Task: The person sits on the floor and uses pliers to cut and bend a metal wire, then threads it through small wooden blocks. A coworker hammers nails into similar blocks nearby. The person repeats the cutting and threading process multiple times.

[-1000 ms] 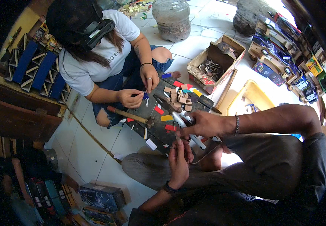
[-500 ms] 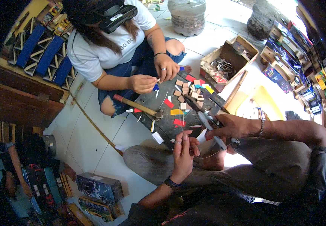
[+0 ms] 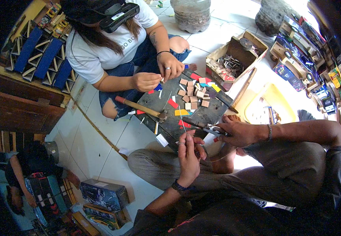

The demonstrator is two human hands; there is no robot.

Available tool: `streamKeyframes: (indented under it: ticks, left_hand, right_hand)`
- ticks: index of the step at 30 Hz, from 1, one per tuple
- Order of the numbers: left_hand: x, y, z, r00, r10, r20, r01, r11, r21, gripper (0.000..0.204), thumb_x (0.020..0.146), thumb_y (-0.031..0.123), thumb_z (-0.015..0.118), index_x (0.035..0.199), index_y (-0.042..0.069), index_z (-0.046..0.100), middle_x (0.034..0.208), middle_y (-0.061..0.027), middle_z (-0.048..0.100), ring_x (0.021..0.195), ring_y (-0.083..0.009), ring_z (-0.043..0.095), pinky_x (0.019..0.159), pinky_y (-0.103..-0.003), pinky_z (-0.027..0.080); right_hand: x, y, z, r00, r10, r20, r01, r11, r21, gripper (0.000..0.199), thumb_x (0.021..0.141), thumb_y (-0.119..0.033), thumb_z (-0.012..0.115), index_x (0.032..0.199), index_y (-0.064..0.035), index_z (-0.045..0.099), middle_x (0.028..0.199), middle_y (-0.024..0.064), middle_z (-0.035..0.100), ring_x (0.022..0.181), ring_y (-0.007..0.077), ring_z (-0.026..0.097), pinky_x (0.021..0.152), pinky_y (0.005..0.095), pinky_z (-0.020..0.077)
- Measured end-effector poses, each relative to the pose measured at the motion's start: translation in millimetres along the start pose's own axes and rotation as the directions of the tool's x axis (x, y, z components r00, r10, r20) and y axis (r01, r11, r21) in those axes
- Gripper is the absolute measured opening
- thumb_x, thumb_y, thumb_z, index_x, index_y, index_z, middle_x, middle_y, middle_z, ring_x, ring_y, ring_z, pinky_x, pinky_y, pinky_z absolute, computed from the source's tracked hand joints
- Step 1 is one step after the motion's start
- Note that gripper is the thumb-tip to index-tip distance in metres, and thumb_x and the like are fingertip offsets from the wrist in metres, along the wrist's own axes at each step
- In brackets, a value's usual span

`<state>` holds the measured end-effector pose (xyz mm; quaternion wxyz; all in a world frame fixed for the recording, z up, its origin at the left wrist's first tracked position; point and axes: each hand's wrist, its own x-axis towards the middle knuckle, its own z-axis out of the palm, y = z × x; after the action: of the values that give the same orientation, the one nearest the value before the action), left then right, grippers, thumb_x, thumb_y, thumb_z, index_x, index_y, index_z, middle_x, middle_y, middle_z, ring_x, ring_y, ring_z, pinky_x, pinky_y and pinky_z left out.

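My left hand (image 3: 188, 161) pinches a thin pale wire (image 3: 181, 115) upright between thumb and fingers, and a loose length of it curves off to the right below. My right hand (image 3: 235, 131) is wrapped round a pair of pliers (image 3: 202, 127). Their dark jaws point left and reach the wire just above my left fingertips; whether they bite on it I cannot tell. Under both hands lies a dark low board (image 3: 166, 125) with small wooden blocks (image 3: 194, 94), a hammer (image 3: 141, 107) and a yellow strip (image 3: 181, 112).
Across the board sits a person (image 3: 119, 51) whose fingers work on something small. A wooden box (image 3: 237, 55) of small pieces and a yellow tray (image 3: 272, 100) stand to the right. Toy trucks (image 3: 296, 59) line the far right. Another person (image 3: 19, 177) is at lower left beside boxes (image 3: 103, 194).
My right hand has swung the pliers from pointing up over the blocks to pointing left, bringing the jaws to the wire. My left hand stays nearly in place, pinching the wire.
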<state>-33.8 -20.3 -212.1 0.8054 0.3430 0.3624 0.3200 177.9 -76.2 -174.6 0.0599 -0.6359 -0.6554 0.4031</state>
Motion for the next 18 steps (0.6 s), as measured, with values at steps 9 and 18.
streamKeyframes:
  ticks: [9,18]
  left_hand:
    - [3,0,-1,0.995,-0.039,0.087,0.035,0.998,0.051,0.027,0.105,0.03,0.037,0.122,0.011,0.046,0.089,-0.0069,0.059,0.052,-0.0078,0.049,0.046,-0.024,0.043]
    - [1,0,1,0.99,-0.066,0.125,0.056,0.995,0.08,0.031,0.105,0.033,0.034,0.123,0.008,0.04,0.094,-0.0079,0.058,0.057,-0.007,0.05,0.05,-0.021,0.044]
  right_hand:
    - [4,7,10,0.992,-0.056,-0.116,0.075,0.983,0.166,0.033,0.093,-0.024,0.058,0.116,0.0004,0.058,0.087,0.0224,0.065,0.077,0.0355,0.064,0.065,0.0425,0.0519]
    - [4,3,12,0.978,-0.06,-0.199,0.084,0.99,0.113,0.03,0.094,-0.027,0.057,0.105,0.0006,0.061,0.088,0.02,0.065,0.078,0.0307,0.065,0.067,0.0416,0.0523]
